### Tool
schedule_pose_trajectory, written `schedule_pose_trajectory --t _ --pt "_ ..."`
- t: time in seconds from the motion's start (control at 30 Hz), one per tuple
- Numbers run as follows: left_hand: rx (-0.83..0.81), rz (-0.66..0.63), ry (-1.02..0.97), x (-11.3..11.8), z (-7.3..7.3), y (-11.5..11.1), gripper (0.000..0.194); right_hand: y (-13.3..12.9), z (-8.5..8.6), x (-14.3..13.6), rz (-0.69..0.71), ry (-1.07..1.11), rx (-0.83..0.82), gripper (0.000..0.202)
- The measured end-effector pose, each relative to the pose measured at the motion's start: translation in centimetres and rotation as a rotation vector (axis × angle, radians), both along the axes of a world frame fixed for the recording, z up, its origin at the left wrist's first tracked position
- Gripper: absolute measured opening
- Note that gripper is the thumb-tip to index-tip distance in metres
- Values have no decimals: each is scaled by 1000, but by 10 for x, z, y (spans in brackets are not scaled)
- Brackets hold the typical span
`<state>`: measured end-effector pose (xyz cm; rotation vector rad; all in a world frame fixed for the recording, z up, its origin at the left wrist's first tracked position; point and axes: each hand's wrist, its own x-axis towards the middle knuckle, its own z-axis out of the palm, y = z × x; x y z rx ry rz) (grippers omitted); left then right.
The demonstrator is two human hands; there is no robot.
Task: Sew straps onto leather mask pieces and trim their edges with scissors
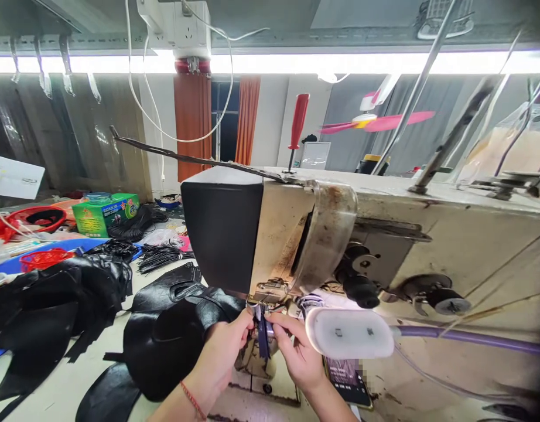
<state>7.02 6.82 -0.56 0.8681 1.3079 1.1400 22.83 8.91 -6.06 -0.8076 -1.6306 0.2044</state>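
Note:
Under the head of the sewing machine (287, 234), a narrow dark strip (263, 340) hangs down at the presser foot, between my two hands. My left hand (221, 351) is closed just left of it, thumb and fingers pinched together; what is in the pinch is hidden. On the other side, my right hand (298, 351) has its thumb and index finger closed at the strip's right edge, close to the needle area. Black leather-like pieces (168, 340) lie on the table beside my left wrist.
A white lamp (349, 333) on a purple flexible neck (467, 339) sits just above my right hand. A phone (348, 375) lies by my right wrist. More black pieces (37, 310), a green box (105, 214) and a blue tray (15, 261) are at left. A red-handled screwdriver (299, 122) stands on the machine.

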Motion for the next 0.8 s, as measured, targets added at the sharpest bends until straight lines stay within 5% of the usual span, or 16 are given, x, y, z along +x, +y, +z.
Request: schedule_pose_trajectory --t 0.13,0.2,0.27,0.33,0.47,0.6,0.73,0.8 --pt "128 -60 242 -3 -20 -21 50 -1 4 -1 -23 -51 42 20" --pt "498 -41 537 -7 -30 -37 35 0 2 0 -57 -70 48 26" --pt "937 134 900 -15 -34 -44 15 1 2 -1 -84 -87 53 28" --pt "1038 229 1235 -26 -31 -39 30 0 5 -4 -101 -103 57 28" --pt "708 -54 1288 -57 -2 -11 46 -14 27 -16 -134 -138 75 19" --pt "526 31 1149 -115 44 2 32 -51 45 -22 -144 -155 177 25" --pt "368 112 854 -189 84 -21 21 -89 15 -33 31 -143 128 36" --pt "285 87 639 -216 90 -44 34 -100 -18 -51 99 42 -150 20"
